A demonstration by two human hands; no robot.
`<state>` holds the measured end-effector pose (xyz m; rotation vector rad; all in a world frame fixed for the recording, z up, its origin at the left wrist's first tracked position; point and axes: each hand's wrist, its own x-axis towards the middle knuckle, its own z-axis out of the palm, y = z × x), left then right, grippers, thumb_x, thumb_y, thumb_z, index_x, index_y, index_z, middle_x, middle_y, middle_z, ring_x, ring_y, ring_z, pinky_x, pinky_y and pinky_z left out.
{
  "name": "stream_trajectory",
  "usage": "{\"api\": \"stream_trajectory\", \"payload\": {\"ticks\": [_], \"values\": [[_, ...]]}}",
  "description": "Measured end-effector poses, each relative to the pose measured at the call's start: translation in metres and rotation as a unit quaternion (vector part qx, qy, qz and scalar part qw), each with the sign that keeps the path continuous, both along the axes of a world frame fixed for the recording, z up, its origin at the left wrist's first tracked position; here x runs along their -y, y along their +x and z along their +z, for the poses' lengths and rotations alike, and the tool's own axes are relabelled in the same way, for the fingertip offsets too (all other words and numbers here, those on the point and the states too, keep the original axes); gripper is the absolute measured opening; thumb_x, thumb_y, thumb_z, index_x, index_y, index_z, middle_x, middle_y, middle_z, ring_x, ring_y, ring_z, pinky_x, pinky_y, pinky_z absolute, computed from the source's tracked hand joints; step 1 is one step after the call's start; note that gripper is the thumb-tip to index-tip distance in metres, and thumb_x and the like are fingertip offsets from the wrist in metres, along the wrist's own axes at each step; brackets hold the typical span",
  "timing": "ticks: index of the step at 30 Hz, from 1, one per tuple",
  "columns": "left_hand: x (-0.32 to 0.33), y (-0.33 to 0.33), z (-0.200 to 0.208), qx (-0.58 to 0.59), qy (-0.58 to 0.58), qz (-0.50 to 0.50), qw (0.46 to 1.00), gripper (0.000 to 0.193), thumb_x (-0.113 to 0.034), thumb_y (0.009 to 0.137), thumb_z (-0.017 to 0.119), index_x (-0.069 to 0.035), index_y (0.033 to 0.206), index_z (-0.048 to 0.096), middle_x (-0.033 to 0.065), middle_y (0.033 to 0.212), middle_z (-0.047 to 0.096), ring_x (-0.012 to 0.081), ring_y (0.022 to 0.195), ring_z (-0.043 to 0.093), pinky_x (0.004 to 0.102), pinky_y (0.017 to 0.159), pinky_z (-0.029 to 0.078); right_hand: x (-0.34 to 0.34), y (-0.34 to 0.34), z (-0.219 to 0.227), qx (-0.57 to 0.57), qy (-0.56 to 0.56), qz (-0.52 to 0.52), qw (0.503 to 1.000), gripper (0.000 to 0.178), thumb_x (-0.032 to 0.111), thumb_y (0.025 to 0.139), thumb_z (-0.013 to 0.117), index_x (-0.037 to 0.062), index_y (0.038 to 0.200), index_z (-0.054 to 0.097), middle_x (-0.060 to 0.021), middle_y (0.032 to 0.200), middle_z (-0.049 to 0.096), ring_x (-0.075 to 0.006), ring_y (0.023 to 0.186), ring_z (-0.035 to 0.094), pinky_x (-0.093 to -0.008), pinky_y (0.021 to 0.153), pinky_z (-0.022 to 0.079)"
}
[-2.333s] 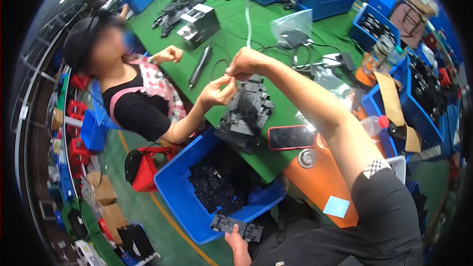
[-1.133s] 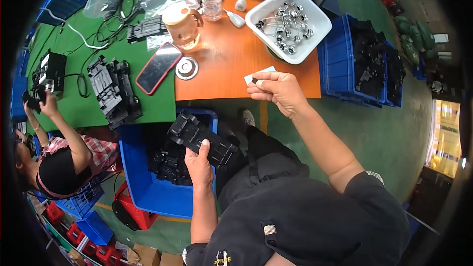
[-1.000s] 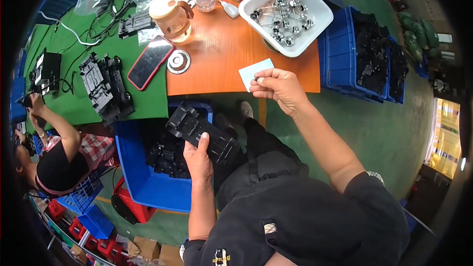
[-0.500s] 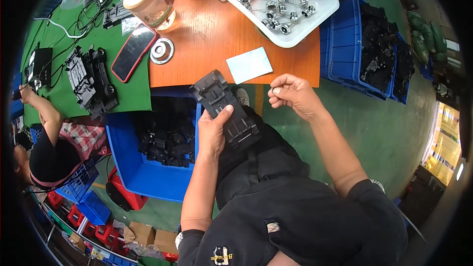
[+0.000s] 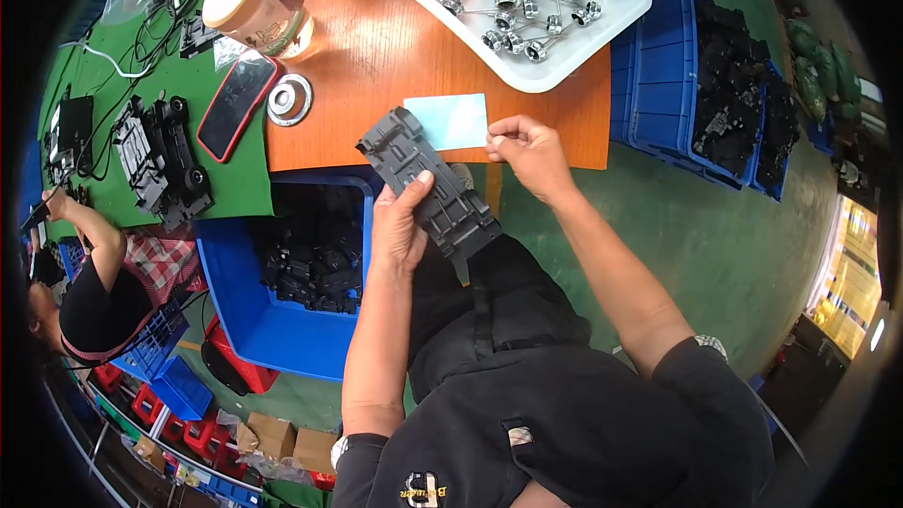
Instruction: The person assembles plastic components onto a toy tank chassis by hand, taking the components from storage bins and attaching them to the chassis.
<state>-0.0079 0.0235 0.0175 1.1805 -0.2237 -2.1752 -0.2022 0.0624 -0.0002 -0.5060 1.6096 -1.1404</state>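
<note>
Plate of black moulded plastic, long and ribbed [image 5: 450, 202], is gripped by the left hand [image 5: 397, 228]. In the head view, its upper end has just come to hide the 7-o'clock corner of the pale-blue rectangular sheet [image 5: 453, 122]. The right hand [image 5: 536, 158] has come nearer also, fingertips close together at the sheet's 3-to-4-o'clock edge; whether they hold something, I cannot tell. Both hands therefore seem ready for close work. White plastic basin [image 5: 602, 30] stands at plate's 1 o'clock, deep blue plastic bin [image 5: 292, 341] at 8.

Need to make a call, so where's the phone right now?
In the head view, the phone lies upper left, on the green cloth, between the black plastic parts and the round metal disc.
</note>
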Motion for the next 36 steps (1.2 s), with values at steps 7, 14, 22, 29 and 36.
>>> {"api": "stream_trajectory", "payload": {"ticks": [7,14,22,29,36], "values": [[0.012,0.01,0.002,0.058,-0.06,0.03,0.996,0.028,-0.003,0.081,0.07,-0.002,0.106,0.058,0.0059,0.097,0.065,0.0148,0.084,0.064,0.0292,0.077,0.053,0.007,0.003,0.012,-0.025,-0.007,-0.003,1.0,0.016,0.001,0.085,0.061,-0.006,0.099,0.059,-0.0088,0.086,0.064,-0.0107,0.076,0.062,-0.0238,0.066,0.052],[0.021,0.006,0.0,0.094,-0.096,-0.002,0.991,0.027,-0.005,0.081,0.071,0.0,0.105,0.059,0.0067,0.095,0.066,0.0146,0.08,0.064,0.029,0.074,0.054,0.025,0.008,0.021,-0.178,-0.009,0.06,0.982,0.018,0.002,0.081,0.063,-0.0044,0.098,0.066,-0.0052,0.083,0.065,-0.0076,0.069,0.058,-0.0208,0.062,0.047],[0.022,0.008,-0.011,0.085,-0.08,-0.005,0.993,0.028,-0.006,0.081,0.071,-0.001,0.106,0.059,0.0057,0.097,0.066,0.0138,0.085,0.063,0.0284,0.078,0.052,0.05,0.024,0.01,-0.192,0.03,0.039,0.98,0.015,0.004,0.079,0.065,-0.004,0.092,0.068,-0.0035,0.076,0.064,-0.0061,0.066,0.056,-0.0213,0.058,0.045],[0.023,0.012,-0.016,0.083,-0.086,-0.016,0.993,0.026,-0.008,0.083,0.07,-0.002,0.106,0.059,0.0046,0.097,0.065,0.0116,0.084,0.062,0.0269,0.077,0.05,0.06,0.037,0.011,-0.224,0.048,0.03,0.973,0.015,0.005,0.079,0.065,-0.0045,0.089,0.068,-0.0019,0.071,0.063,-0.0055,0.063,0.054,-0.0215,0.055,0.044],[0.026,0.014,-0.015,0.088,-0.094,-0.037,0.991,0.024,-0.009,0.084,0.069,-0.001,0.105,0.061,0.0032,0.096,0.065,0.0095,0.082,0.06,0.0256,0.075,0.05,0.063,0.042,0.009,-0.283,0.073,0.028,0.956,0.016,0.008,0.077,0.067,-0.0041,0.088,0.069,-0.0024,0.07,0.064,-0.006,0.061,0.055,-0.0225,0.056,0.045]]}}
